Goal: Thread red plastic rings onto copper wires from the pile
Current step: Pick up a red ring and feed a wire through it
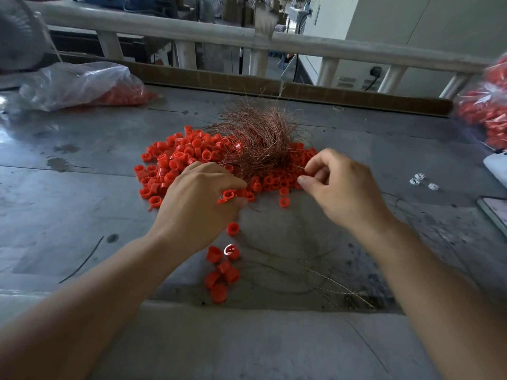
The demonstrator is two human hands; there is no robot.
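A pile of red plastic rings (175, 157) lies spread on the grey table (68, 193), with a tangled bundle of thin copper wires (260, 141) on top of it. My left hand (200, 204) rests at the pile's near edge, its curled fingers holding red rings (229, 193). My right hand (340, 185) is at the pile's right edge, thumb and forefinger pinching a thin copper wire (297, 167) from the bundle. A short string of red rings (220, 270) lies on the table near me, with loose wires (315, 272) beside it.
A clear plastic bag of red rings (82, 83) lies at the back left and another bag (485, 111) at the right edge. Small white parts (421, 181) and a flat device (493, 212) lie at the right. A cardboard strip and a railing (247, 39) bound the table's far side.
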